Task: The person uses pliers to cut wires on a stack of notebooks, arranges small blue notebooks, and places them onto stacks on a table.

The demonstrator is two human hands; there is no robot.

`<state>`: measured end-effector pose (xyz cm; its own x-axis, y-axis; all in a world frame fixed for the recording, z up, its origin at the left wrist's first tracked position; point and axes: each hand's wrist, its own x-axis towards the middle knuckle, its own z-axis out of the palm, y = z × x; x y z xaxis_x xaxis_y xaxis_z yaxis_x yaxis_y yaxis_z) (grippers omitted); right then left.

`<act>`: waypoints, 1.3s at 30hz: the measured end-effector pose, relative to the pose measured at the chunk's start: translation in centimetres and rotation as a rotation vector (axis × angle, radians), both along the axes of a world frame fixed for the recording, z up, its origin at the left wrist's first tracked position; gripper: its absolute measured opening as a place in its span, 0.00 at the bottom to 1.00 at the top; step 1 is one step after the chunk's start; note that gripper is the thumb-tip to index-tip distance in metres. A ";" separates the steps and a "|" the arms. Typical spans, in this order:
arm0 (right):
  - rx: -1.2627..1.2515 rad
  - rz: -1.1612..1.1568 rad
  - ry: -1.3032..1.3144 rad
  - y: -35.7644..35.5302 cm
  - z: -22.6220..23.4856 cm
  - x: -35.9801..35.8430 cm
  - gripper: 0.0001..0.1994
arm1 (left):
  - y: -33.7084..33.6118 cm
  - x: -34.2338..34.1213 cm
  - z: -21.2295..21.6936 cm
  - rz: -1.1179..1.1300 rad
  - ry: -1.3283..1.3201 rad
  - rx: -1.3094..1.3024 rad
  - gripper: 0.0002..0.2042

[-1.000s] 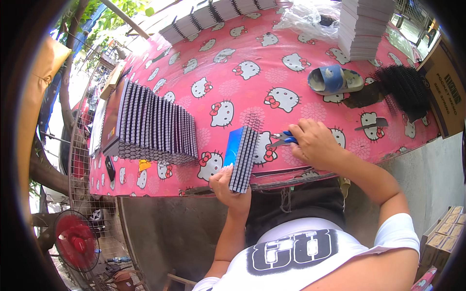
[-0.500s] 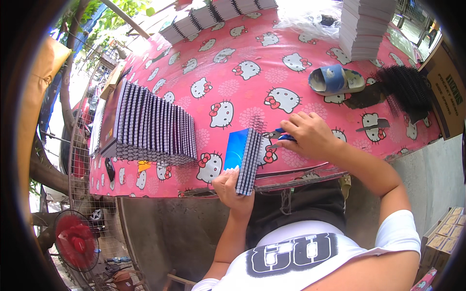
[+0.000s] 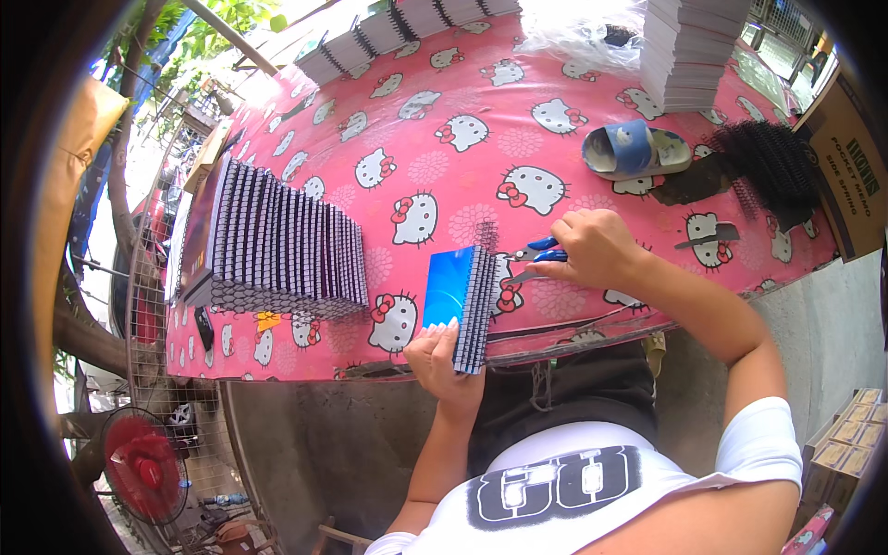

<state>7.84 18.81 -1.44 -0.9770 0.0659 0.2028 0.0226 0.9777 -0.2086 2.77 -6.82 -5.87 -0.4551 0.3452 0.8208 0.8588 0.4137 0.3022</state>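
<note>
At the near edge of the desk (image 3: 573,102), a blue-covered spiral notebook (image 3: 450,291) stands with its black coil spine turned to the right. Its near end juts out past the desk edge. The left hand (image 3: 442,359) holds it from below at that near end, its grip pinching the cover and spine with the fingers curled up around them. Just right of the coil, the right hand (image 3: 595,250) is closed on a pair of blue-handled pliers (image 3: 538,262), whose tips point left and reach the far part of the spine. To the left stands a long row of finished notebooks (image 3: 277,245), well apart from the blue one, with bare patterned cloth between. Far right lie a blue sandal (image 3: 634,150), a heap of black coils (image 3: 772,166) and a tall white paper stack (image 3: 689,46). Much of the desk's middle, beyond the hands, lies open.
</note>
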 end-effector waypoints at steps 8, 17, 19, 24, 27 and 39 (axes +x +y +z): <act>0.206 0.052 0.373 0.0 -1.0 -0.5 0.32 | 0.2 0.0 0.1 0.002 0.007 -0.016 0.16; -0.022 0.010 -0.001 -0.7 0.9 -0.7 0.30 | 0.3 0.0 0.2 0.005 0.014 -0.030 0.15; -0.105 -0.025 -0.196 -0.6 1.3 -1.0 0.30 | 0.3 0.1 0.1 0.009 0.010 -0.032 0.15; 0.002 -0.011 0.091 0.1 0.3 -0.3 0.30 | 0.3 0.1 0.0 0.017 0.008 -0.014 0.15; 0.137 0.027 0.334 0.2 -0.6 -0.7 0.31 | 0.4 0.2 0.1 0.020 0.008 -0.030 0.15; -0.085 -0.033 0.006 -0.5 0.1 -0.9 0.29 | 0.4 0.1 0.0 0.013 0.020 -0.036 0.16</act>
